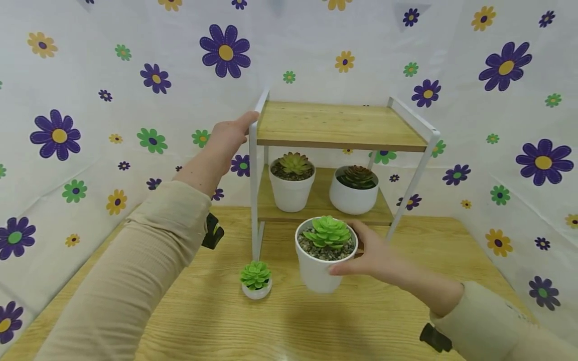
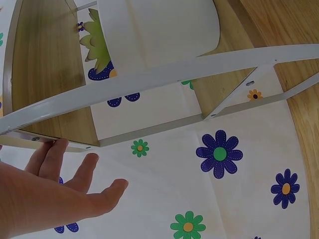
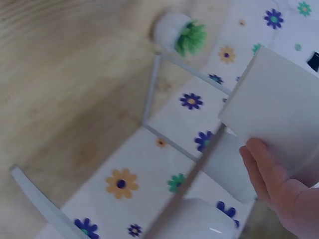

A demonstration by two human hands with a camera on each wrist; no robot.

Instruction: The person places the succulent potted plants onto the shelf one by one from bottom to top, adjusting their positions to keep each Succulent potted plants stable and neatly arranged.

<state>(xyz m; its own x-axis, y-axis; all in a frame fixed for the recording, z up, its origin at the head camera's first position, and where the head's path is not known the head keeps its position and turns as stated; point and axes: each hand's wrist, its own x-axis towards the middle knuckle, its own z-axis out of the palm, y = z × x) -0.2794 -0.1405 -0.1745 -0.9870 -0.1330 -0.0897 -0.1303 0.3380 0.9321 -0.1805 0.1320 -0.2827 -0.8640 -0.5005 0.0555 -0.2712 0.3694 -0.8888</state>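
My right hand [image 1: 372, 253] grips the side of a white potted succulent [image 1: 327, 250], bright green over gravel, and holds it upright above the table in front of the rack. In the right wrist view the fingers [image 3: 269, 174] lie along the white pot [image 3: 284, 109]. My left hand [image 1: 226, 143] touches the upper left corner of the two-tier plant rack [image 1: 338, 123]. From the left wrist view, some fingertips [image 2: 60, 144] meet the rack's edge, while other fingers stay apart from it. The left thumb is not clearly visible.
On the lower shelf stand a tall-potted succulent [image 1: 291, 193] at left and a dark succulent in a rounded white pot [image 1: 354, 198] at right. A small green succulent [image 1: 256, 281] sits on the wooden table [image 1: 217, 321] by the rack's left leg. Flower-patterned cloth [image 1: 176, 40] hangs behind.
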